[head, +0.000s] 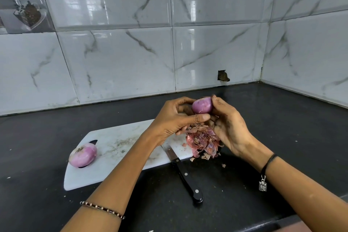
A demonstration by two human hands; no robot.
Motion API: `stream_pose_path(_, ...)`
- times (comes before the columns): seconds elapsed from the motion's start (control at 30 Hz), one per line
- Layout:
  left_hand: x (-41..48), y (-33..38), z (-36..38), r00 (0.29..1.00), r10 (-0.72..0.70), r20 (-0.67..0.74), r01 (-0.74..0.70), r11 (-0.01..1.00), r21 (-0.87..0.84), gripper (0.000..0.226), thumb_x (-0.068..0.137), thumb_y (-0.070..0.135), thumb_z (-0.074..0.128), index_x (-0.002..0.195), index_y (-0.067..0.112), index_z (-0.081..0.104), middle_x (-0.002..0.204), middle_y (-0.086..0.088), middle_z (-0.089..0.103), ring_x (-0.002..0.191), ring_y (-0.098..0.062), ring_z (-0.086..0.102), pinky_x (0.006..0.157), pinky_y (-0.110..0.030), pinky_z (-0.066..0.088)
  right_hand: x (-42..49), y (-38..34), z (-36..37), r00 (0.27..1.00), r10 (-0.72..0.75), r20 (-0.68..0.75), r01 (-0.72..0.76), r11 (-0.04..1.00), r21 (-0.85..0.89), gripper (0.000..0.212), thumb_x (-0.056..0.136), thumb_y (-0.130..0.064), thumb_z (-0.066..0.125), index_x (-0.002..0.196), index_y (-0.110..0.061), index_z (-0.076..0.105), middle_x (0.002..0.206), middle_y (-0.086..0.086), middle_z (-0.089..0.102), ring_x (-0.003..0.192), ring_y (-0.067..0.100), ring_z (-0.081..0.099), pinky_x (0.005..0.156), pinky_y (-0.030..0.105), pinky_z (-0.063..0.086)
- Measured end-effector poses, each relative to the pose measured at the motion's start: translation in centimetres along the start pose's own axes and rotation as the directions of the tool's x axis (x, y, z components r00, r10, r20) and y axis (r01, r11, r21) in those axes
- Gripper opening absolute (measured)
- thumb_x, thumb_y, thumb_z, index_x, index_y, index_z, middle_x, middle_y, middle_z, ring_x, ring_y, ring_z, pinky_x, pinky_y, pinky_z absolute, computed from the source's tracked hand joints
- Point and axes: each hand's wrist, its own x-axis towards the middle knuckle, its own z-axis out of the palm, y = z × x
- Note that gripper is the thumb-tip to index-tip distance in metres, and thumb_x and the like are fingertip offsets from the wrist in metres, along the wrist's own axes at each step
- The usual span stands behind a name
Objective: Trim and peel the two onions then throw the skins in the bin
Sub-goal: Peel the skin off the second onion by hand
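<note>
A peeled purple onion (201, 106) is held up above the counter between both hands. My left hand (173, 118) grips its left side, thumb under it. My right hand (228, 124) closes on its right side, fingertips over the top. Below the hands a heap of reddish onion skins (204, 142) lies at the right end of the white cutting board (116, 143). A second peeled onion (82, 155) rests at the board's left end, over the handle slot. No bin is in view.
A black-handled knife (185, 175) lies with its blade on the board's front edge and its handle on the dark counter (263, 111). Small skin scraps (223, 165) dot the counter beside the board. Marble-look tiled walls meet in a corner at the back right.
</note>
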Motion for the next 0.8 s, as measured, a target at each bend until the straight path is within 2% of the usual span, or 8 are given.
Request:
stream_pose_path(0.07,0.0,0.0,0.0,1.0,0.016,-0.021,-0.016,1.0,0.006,0.038,0.074,0.013,0.088,0.107,0.016,0.071,0.075,0.0,0.069,0.045,-0.006,0.052,0.036,-0.018,0.036,-0.1,-0.2,0.1,1.0,0.031,0.0,-0.031,0.998,0.049,0.034,0.103,-0.028,0.048,0.115,-0.001,0.064,0.109,0.019,0.074,0.104,0.029,0.064,0.084,0.027,0.056)
stream_pose_path(0.13,0.0,0.1,-0.1,1.0,0.021,-0.024,-0.021,1.0,-0.002,0.036,0.073,0.016,0.088,0.105,0.016,0.071,0.074,-0.002,0.068,0.045,-0.01,0.053,0.036,-0.019,0.038,-0.2,-0.4,0.3,0.999,0.053,0.01,-0.054,0.994,0.1,0.045,0.1,-0.032,0.048,0.124,0.006,0.059,0.109,0.02,0.074,0.101,0.028,0.068,0.084,0.029,0.058)
stream_pose_path(0.23,-0.1,0.2,0.2,1.0,0.016,-0.019,-0.017,0.998,-0.065,0.037,0.073,0.032,0.082,0.104,0.014,0.071,0.075,-0.012,0.069,0.046,-0.015,0.056,0.035,-0.021,0.039,-0.2,-0.5,0.3,0.999,0.043,0.017,-0.044,0.994,0.099,0.051,0.102,-0.034,0.045,0.127,0.01,0.056,0.102,0.019,0.073,0.085,0.021,0.07,0.074,0.028,0.06)
stream_pose_path(0.37,-0.2,0.3,0.2,1.0,-0.015,-0.001,0.015,0.991,-0.131,0.036,0.076,0.033,0.079,0.103,0.009,0.07,0.07,-0.009,0.068,0.048,-0.015,0.058,0.037,-0.019,0.041,-0.3,-0.5,0.4,0.999,0.007,0.043,-0.009,0.999,0.049,0.042,0.107,-0.031,0.038,0.108,0.002,0.064,0.086,0.016,0.072,0.071,0.019,0.068,0.067,0.026,0.058)
stream_pose_path(0.47,-0.2,0.2,0.2,0.999,-0.042,0.025,0.046,0.986,-0.158,0.033,0.079,0.034,0.079,0.102,0.012,0.07,0.072,-0.01,0.067,0.051,-0.018,0.059,0.037,-0.02,0.042,-0.5,-0.5,0.6,0.998,-0.019,0.064,0.017,1.0,0.019,0.043,0.108,-0.03,0.036,0.1,-0.002,0.067,0.083,0.017,0.07,0.071,0.02,0.068,0.068,0.026,0.059)
stream_pose_path(0.6,0.1,-0.2,0.3,0.998,-0.061,0.024,0.064,0.984,-0.168,0.022,0.09,0.037,0.072,0.094,0.016,0.069,0.071,-0.013,0.065,0.049,-0.022,0.059,0.038,-0.022,0.044,-0.7,-0.4,0.8,0.995,-0.028,0.092,0.029,0.999,-0.012,0.044,0.108,-0.031,0.036,0.112,0.004,0.062,0.085,0.013,0.071,0.074,0.018,0.068,0.068,0.024,0.058)
stream_pose_path(0.8,0.4,-0.8,0.7,0.998,-0.036,-0.042,0.031,0.993,-0.113,0.024,0.096,0.038,0.066,0.094,0.014,0.07,0.069,-0.007,0.067,0.052,-0.016,0.062,0.041,-0.021,0.045,-0.5,-0.2,0.7,0.996,-0.024,0.082,0.024,1.0,-0.005,0.05,0.108,-0.031,0.037,0.122,0.014,0.054,0.087,0.017,0.069,0.071,0.017,0.069,0.065,0.023,0.057)
